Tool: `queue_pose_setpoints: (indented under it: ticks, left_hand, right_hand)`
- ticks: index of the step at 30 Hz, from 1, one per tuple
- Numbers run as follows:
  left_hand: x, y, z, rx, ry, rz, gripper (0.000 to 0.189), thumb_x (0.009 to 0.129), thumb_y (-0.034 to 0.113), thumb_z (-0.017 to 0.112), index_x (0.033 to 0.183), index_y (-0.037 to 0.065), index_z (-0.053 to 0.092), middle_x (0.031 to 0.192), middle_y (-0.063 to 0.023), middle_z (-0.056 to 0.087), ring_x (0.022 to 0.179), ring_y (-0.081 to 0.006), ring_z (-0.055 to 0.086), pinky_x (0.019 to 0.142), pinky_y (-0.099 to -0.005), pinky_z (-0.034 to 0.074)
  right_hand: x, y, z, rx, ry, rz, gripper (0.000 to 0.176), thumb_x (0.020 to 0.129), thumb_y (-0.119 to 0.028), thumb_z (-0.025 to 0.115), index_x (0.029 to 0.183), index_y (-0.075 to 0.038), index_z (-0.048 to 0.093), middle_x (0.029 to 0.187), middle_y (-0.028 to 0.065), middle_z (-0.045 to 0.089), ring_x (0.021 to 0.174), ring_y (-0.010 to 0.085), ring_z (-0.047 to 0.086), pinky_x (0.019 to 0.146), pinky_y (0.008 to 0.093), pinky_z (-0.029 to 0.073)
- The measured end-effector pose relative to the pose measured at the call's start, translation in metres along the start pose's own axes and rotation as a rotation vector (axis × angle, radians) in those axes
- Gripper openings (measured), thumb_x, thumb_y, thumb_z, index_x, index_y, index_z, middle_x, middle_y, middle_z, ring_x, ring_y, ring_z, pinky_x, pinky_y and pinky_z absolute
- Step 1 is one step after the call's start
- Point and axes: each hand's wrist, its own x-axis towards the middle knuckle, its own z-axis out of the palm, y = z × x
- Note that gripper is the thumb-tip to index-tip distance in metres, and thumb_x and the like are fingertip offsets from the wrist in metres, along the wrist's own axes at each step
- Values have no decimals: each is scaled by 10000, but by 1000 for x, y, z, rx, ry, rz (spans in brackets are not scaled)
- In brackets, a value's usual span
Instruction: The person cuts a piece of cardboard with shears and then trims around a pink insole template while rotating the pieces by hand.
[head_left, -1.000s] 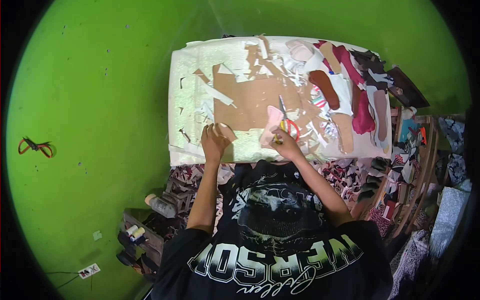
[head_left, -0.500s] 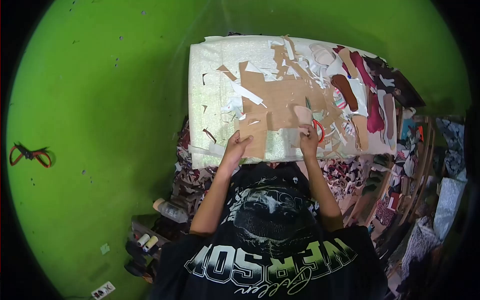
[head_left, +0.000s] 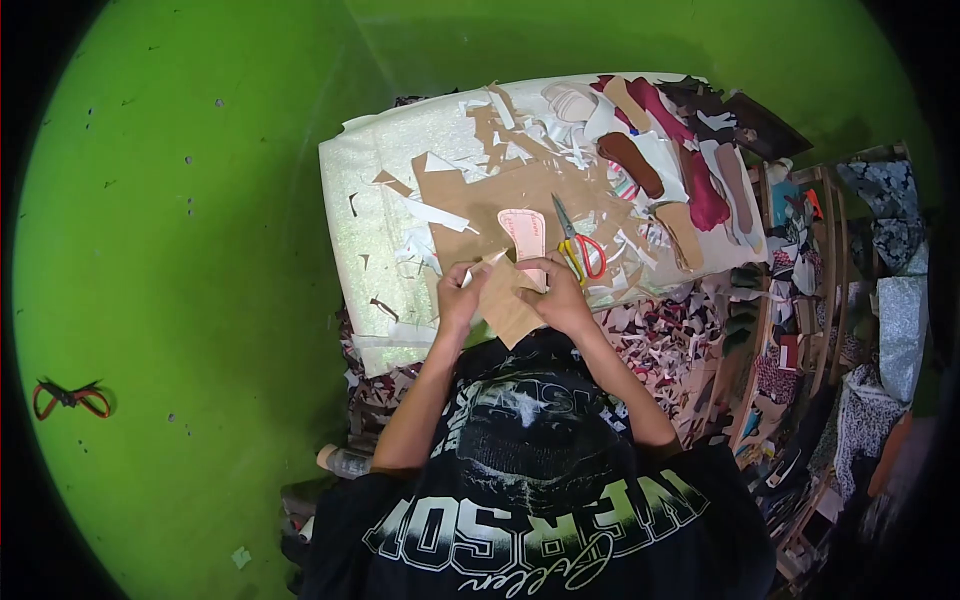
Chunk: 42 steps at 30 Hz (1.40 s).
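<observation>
Just past the table's near edge, both hands hold a small brown sheet (head_left: 511, 308), which looks like card or thick paper. My left hand (head_left: 458, 296) pinches its upper left corner, where a pale strip shows. My right hand (head_left: 560, 299) grips its right side with thumb and fingers. A pink, sole-shaped pattern piece (head_left: 524, 231) with red writing lies just beyond the hands, its lower end partly behind my right fingers. Right of it lie scissors (head_left: 577, 240) with one red and one yellow handle, blades pointing away.
The table (head_left: 345, 230) carries a larger brown sheet (head_left: 460, 180) and many paper offcuts. Brown and maroon sole-shaped pieces (head_left: 630, 164) lie at its right. Scraps (head_left: 660, 340) pile on the floor beyond the near edge. Another scissors-like tool (head_left: 70, 399) hangs on the green wall.
My right hand has released the pink pattern piece onto the table and taken hold of the brown sheet. The sheet is turned cornerwise. The scissors lie apart from my hand. The view has shifted.
</observation>
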Motion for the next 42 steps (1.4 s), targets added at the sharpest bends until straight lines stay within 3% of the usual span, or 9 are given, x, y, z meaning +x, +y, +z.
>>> queue_pose_setpoints:
  ticks: [5, 9, 16, 20, 22, 29, 32, 37, 42]
  left_hand:
    - [29, 21, -2, -486, 346, -37, 316, 939, 286, 683, 1150, 74, 581, 1107, -60, 652, 863, -113, 656, 693, -231, 516]
    - [-6, 56, 35, -37, -8, -60, 342, 1001, 268, 596, 1260, 45, 570, 1086, -82, 654, 843, -115, 636, 718, -260, 513]
    - [-4, 46, 82, -357, -58, 129, 422, 1066, 345, 436, 1273, -1, 559, 1135, -103, 661, 991, -159, 654, 850, -332, 530]
    - [-15, 72, 87, -561, -140, -114, 548, 1073, 449, 297, 1363, 14, 459, 1295, -174, 592, 1173, -268, 609, 992, -434, 499]
    - [-14, 76, 85, -589, -199, -196, 602, 1066, 492, 246, 1404, 19, 403, 1358, -201, 549, 1252, -311, 563, 1045, -486, 469]
    - [-6, 85, 90, -594, -218, -252, 654, 1050, 536, 233, 1447, 31, 356, 1381, -196, 539, 1278, -327, 540, 1063, -528, 444]
    - [-2, 87, 89, -651, -297, -262, 683, 1042, 559, 211, 1455, 33, 349, 1393, -199, 530, 1281, -328, 538, 1067, -525, 441]
    - [-5, 93, 81, -695, -300, -214, 704, 1033, 583, 204, 1451, 40, 366, 1386, -195, 538, 1264, -318, 555, 1046, -509, 466]
    - [-15, 98, 88, -528, -211, -103, 514, 1043, 427, 421, 1383, 40, 429, 1300, -163, 592, 1189, -279, 608, 983, -458, 526]
  right_hand:
    - [11, 1, -31, 52, -2, -19, 399, 766, -19, 790, 1148, -26, 673, 1107, 110, 558, 1067, 231, 573, 926, 306, 448]
    - [22, 1, -43, 133, 30, -14, 394, 786, 10, 772, 1165, -26, 671, 1108, 98, 554, 1066, 196, 568, 917, 283, 450]
    - [34, 14, -59, 226, 19, -52, 317, 822, 8, 726, 1134, -29, 682, 1075, 86, 573, 1058, 197, 574, 922, 278, 440]
    - [41, 20, -66, 437, 42, 138, 227, 887, 5, 637, 1110, -14, 680, 1017, 74, 594, 1028, 204, 593, 920, 272, 438]
    - [44, 18, -75, 230, 151, 47, 253, 893, 34, 588, 1130, -4, 667, 1025, 92, 587, 994, 209, 592, 875, 285, 452]
    - [57, -39, -112, -183, 339, -511, 362, 845, 78, 558, 1195, 5, 614, 982, 181, 533, 909, 383, 543, 805, 418, 476]
    - [58, -33, -106, -371, 23, -698, 329, 819, 22, 598, 1141, -42, 619, 989, 148, 535, 900, 343, 550, 798, 442, 488]
    - [49, -26, -101, -390, -165, -683, 354, 749, -13, 678, 1100, -33, 638, 1038, 146, 561, 993, 354, 557, 868, 418, 480]
    - [47, -19, -101, -294, -208, -675, 425, 747, -103, 730, 1159, -55, 637, 1113, 133, 577, 1060, 326, 563, 895, 420, 476]
